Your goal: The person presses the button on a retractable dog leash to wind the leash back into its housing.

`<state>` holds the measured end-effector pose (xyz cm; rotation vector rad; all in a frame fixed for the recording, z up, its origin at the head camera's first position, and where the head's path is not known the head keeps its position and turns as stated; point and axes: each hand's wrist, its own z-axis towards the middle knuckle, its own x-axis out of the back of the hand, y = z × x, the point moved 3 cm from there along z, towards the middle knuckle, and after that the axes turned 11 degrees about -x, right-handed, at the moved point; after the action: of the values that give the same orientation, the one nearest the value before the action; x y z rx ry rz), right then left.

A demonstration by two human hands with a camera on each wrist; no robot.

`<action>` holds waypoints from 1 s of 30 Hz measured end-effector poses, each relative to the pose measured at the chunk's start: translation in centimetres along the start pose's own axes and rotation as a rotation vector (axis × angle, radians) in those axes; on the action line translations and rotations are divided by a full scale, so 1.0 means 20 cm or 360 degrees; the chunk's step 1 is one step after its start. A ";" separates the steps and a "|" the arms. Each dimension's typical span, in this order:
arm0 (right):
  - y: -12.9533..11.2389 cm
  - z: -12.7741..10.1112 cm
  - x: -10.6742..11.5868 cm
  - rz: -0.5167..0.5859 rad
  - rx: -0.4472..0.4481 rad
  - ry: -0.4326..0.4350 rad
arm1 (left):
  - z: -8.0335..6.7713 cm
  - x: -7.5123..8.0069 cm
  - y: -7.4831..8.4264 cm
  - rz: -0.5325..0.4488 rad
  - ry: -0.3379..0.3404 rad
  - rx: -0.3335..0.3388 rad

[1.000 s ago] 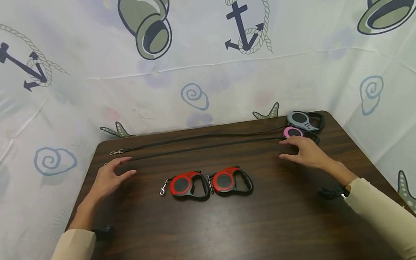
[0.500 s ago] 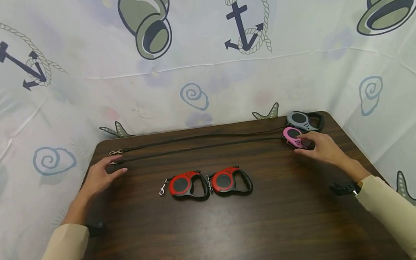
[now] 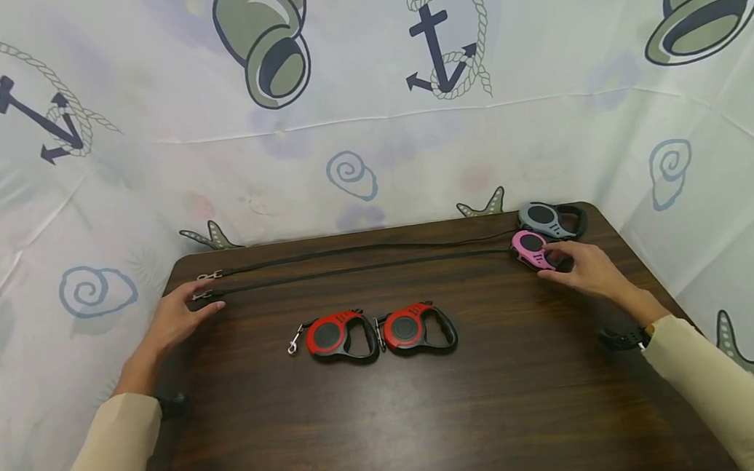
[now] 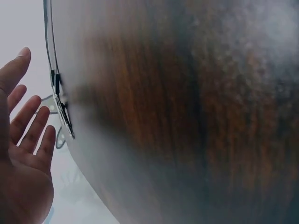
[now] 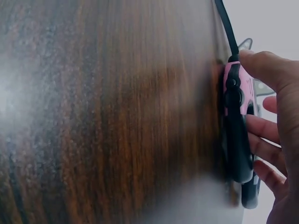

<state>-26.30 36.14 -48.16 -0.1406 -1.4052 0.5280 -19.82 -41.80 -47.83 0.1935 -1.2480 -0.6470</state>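
A pink retractable leash (image 3: 531, 248) lies at the table's far right, its black cord (image 3: 353, 270) stretched left to a metal clip (image 3: 200, 295). My right hand (image 3: 583, 268) grips its handle; in the right wrist view the thumb (image 5: 273, 70) lies over the pink leash (image 5: 236, 116) and the fingers curl behind it. My left hand (image 3: 179, 315) rests by the clip with fingers straight. In the left wrist view the left hand (image 4: 23, 154) is spread beside the clip (image 4: 58, 105) and holds nothing.
A grey leash (image 3: 546, 218) lies just behind the pink one, its cord (image 3: 365, 249) running left to a second clip (image 3: 209, 276). Two red leashes (image 3: 334, 335) (image 3: 413, 328) sit side by side mid-table. The dark wooden table (image 3: 429, 421) stands against a printed cloth (image 3: 369, 119).
My right hand moved right from beside the pink leash and took hold of its handle. My left hand slid left and back to the clip end of the cord.
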 end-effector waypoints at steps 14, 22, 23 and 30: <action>0.02 0.03 -0.05 -0.0007 0.0000 -0.0031 | 0.01 -0.01 -0.08 0.0103 -0.0074 0.0045; 0.03 0.03 -0.06 0.0022 -0.0022 -0.0033 | 0.03 -0.04 -0.12 0.0164 -0.0104 0.0056; 0.02 0.03 -0.06 0.0026 -0.0024 -0.0037 | 0.03 -0.04 -0.12 0.0172 -0.0099 0.0041; 0.01 0.02 -0.06 0.0048 -0.0027 -0.0027 | 0.06 -0.04 -0.12 0.0198 -0.0025 -0.0087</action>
<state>-26.90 35.78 -49.29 -0.1716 -1.4262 0.5430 -21.86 -43.03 -49.29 0.0651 -1.2453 -0.5755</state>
